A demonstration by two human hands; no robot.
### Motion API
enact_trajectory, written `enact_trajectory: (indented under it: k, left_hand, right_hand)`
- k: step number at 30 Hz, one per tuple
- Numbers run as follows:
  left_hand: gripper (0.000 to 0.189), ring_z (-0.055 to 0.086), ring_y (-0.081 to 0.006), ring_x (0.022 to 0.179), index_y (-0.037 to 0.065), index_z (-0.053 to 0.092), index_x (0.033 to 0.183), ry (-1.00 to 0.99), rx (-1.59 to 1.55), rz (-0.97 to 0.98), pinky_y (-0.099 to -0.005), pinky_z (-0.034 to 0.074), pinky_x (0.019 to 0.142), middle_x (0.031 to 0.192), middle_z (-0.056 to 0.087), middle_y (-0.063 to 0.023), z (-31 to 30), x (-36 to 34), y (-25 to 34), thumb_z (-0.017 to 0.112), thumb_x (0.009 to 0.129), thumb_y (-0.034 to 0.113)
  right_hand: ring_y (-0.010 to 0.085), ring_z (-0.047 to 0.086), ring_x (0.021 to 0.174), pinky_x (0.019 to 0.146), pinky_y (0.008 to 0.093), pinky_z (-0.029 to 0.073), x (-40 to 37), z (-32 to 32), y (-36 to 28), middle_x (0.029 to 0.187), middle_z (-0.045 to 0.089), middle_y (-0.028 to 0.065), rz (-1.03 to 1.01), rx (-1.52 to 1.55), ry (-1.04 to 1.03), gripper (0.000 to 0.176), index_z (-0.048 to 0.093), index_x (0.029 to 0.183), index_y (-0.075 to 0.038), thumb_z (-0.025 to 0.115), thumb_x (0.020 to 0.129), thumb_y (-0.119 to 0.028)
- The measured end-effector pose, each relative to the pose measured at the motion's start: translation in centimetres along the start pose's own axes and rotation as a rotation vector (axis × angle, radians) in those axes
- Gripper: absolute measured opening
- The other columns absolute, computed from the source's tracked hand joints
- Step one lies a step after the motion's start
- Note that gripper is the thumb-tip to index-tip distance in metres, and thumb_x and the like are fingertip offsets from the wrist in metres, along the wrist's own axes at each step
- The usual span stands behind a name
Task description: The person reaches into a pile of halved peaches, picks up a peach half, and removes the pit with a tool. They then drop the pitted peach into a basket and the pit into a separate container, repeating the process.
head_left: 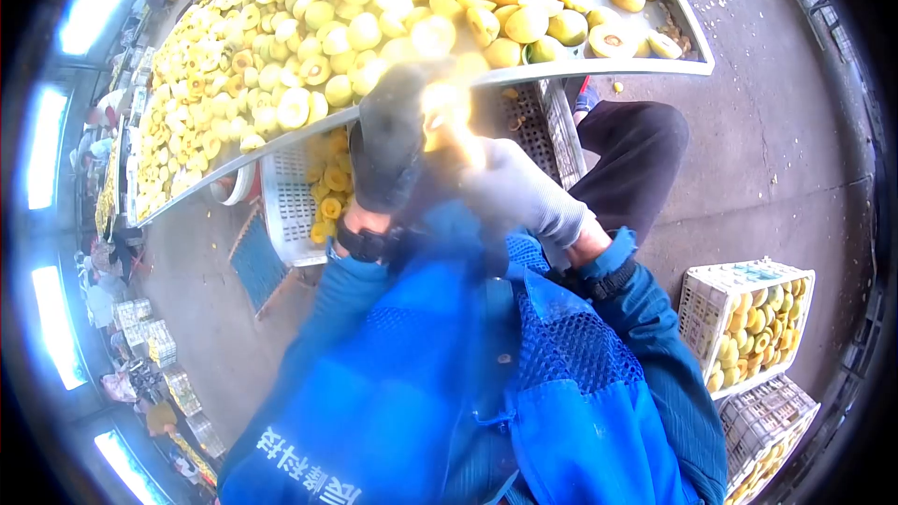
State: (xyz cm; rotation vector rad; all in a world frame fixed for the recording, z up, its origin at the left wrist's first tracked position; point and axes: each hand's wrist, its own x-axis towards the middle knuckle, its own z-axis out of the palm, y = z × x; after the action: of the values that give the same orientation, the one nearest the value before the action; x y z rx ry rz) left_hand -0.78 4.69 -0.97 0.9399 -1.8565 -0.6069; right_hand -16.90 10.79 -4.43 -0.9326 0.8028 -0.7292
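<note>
My left hand (pixel 388 136), in a dark glove, is raised at the near edge of the fruit table (pixel 599 66). Its fingers look curled, but glare and blur hide what they hold. My right hand (pixel 528 185), in a pale grey knit glove, is close beside it, its fingers bent inward toward the left hand. Between the two hands is a bright yellow-orange glow, too washed out to name. Many halved yellow peach-like fruits (pixel 363 33) lie on the table just beyond, some showing a brown hollow in the middle.
Beneath the table edge stands a white crate (pixel 292 201) holding fruit halves. A blue-topped stool (pixel 262 257) is at the left. On the right, a fruit-filled crate (pixel 697 318) sits by another crate (pixel 748 421). My knee (pixel 645 145) is under the table's right end. Other people are far left.
</note>
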Motion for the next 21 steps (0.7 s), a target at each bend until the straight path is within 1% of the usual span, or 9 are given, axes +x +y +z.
enact_trajectory:
  k: [1,4,7,9,12,14,17,20,21]
  left_hand:
    - [0.024,0.067,-0.0239,0.089,0.001,0.064,0.110,-0.076,-0.042,-0.055,-0.0335,0.053,0.081,0.099,0.068,-0.0126,-0.5,-0.2,0.0,0.055,0.089,0.007]
    - [0.023,0.068,-0.0213,0.084,0.002,0.066,0.108,-0.178,-0.130,-0.080,-0.0314,0.054,0.076,0.094,0.070,-0.0102,-1.1,0.4,0.2,0.055,0.090,0.010]
    - [0.024,0.069,-0.0170,0.080,-0.001,0.067,0.107,-0.163,-0.288,-0.126,-0.0292,0.055,0.073,0.090,0.072,-0.0094,-1.3,1.2,0.9,0.056,0.093,0.015]
    - [0.062,0.070,-0.0243,0.082,-0.007,0.066,0.104,-0.216,-0.269,-0.130,-0.0343,0.056,0.078,0.090,0.072,-0.0161,-1.6,1.7,0.9,0.042,0.102,0.051]
    - [0.027,0.069,-0.0168,0.077,-0.003,0.069,0.101,-0.276,-0.327,-0.078,-0.0295,0.055,0.073,0.087,0.073,-0.0110,-1.8,2.1,1.1,0.050,0.096,0.016]
    - [0.030,0.068,-0.0185,0.084,-0.004,0.069,0.101,-0.265,-0.302,-0.026,-0.0311,0.054,0.078,0.092,0.072,-0.0114,-1.8,2.1,0.8,0.048,0.098,0.017]
    - [0.036,0.068,-0.0199,0.085,-0.004,0.068,0.102,0.049,-0.301,-0.096,-0.0318,0.054,0.080,0.093,0.072,-0.0127,0.4,0.6,-0.4,0.045,0.100,0.023]
    - [0.042,0.069,-0.0212,0.086,-0.005,0.068,0.102,0.283,-0.284,-0.163,-0.0324,0.054,0.081,0.093,0.072,-0.0139,1.2,-0.8,-2.6,0.042,0.102,0.029]
    - [0.045,0.069,-0.0217,0.086,-0.005,0.068,0.103,0.335,-0.272,-0.184,-0.0326,0.054,0.082,0.094,0.072,-0.0143,0.6,-1.5,-3.6,0.041,0.102,0.031]
  right_hand:
    - [0.0118,0.052,0.052,0.047,0.0282,0.041,1.1,-0.3,1.1,0.066,0.054,-0.0016,-0.323,-0.425,0.123,0.015,0.062,0.092,-0.002,0.063,0.090,-0.017]
    - [0.0156,0.059,0.062,0.057,0.0328,0.047,0.8,-1.0,0.5,0.072,0.061,0.0024,-0.400,-0.608,0.084,0.016,0.062,0.094,-0.001,0.063,0.088,-0.015]
    - [0.0140,0.060,0.062,0.057,0.0314,0.048,0.1,-0.3,-1.2,0.074,0.063,0.0040,-0.165,-0.124,-0.088,0.014,0.063,0.096,-0.002,0.062,0.087,-0.013]
    - [0.0125,0.059,0.062,0.056,0.0297,0.048,0.2,-0.6,-1.2,0.075,0.063,0.0033,-0.096,-0.108,-0.085,0.014,0.063,0.098,-0.002,0.061,0.088,-0.012]
    - [0.0088,0.055,0.059,0.053,0.0258,0.045,0.5,-1.3,-1.7,0.076,0.060,-0.0021,-0.158,-0.566,-0.008,0.017,0.064,0.100,-0.001,0.060,0.088,-0.013]
    - [0.0081,0.053,0.055,0.050,0.0234,0.043,1.0,-1.4,-0.7,0.071,0.059,-0.0019,-0.121,-0.180,-0.157,0.019,0.064,0.102,-0.002,0.061,0.090,-0.017]
    - [0.0063,0.052,0.052,0.046,0.0207,0.039,1.3,-1.0,-1.4,0.066,0.057,-0.0017,0.012,0.137,-0.437,0.021,0.062,0.103,-0.001,0.060,0.093,-0.020]
    - [0.0065,0.050,0.051,0.045,0.0203,0.037,2.6,-1.1,1.5,0.066,0.057,-0.0015,0.088,0.802,-0.786,0.024,0.062,0.104,-0.001,0.061,0.094,-0.023]
    - [0.0099,0.054,0.053,0.047,0.0225,0.041,3.0,-1.9,2.9,0.067,0.058,-0.0001,0.115,0.754,-0.731,0.023,0.063,0.105,-0.003,0.060,0.095,-0.024]
